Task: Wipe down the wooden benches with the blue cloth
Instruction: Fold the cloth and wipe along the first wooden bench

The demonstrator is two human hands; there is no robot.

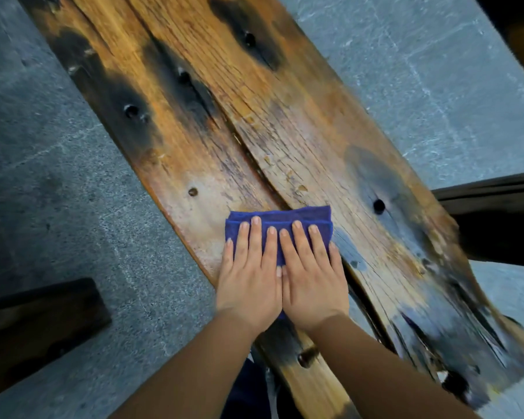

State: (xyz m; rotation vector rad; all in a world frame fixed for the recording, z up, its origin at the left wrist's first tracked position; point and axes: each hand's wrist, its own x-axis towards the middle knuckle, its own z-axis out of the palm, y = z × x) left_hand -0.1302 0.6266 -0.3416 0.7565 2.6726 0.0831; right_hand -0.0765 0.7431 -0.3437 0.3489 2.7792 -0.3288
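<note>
A folded blue cloth (pixel 280 217) lies flat on a weathered wooden bench (pixel 285 122) made of two long planks with a crack between them. My left hand (pixel 250 276) and my right hand (pixel 312 279) lie side by side on the cloth, fingers straight and pressing it down onto the wood. Most of the cloth is hidden under my hands; only its far edge and a strip between my fingers show. The bench runs from the upper left to the lower right, with dark stains and bolt holes.
Grey stone paving (pixel 58 207) lies on both sides of the bench. A dark wooden piece (pixel 37 328) sits low at the left. Another dark bench part (pixel 496 201) juts in from the right edge.
</note>
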